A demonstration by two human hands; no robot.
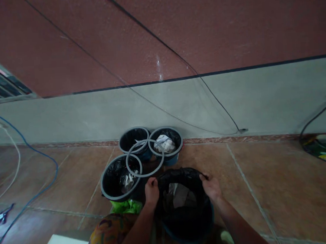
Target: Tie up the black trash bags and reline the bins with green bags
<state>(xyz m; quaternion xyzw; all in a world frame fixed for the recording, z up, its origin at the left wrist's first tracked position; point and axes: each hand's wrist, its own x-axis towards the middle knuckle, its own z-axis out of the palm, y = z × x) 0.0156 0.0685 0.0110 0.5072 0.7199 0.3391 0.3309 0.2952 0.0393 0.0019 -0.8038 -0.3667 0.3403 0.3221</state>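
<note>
Right in front of me stands a dark bin (pixel 189 233) lined with a black plastic bag (pixel 180 173). Crumpled paper-like rubbish (pixel 182 195) lies inside the bag. My left hand (pixel 152 192) pinches the bag's edge on the left side, and my right hand (pixel 211 187) grips the same edge on the right. Just beyond my left hand, a loose grey ring (pixel 146 174) rests across the rims of the other bins.
Three lined bins with grey rims, a left one (pixel 105 191), a back one (pixel 120 140) and a right one (pixel 180 145), cluster near the wall (pixel 95 115). Green plastic (pixel 127 206) lies beside them. A blue cable (pixel 56 168) crosses the tiled floor; thin wires hang along the wall.
</note>
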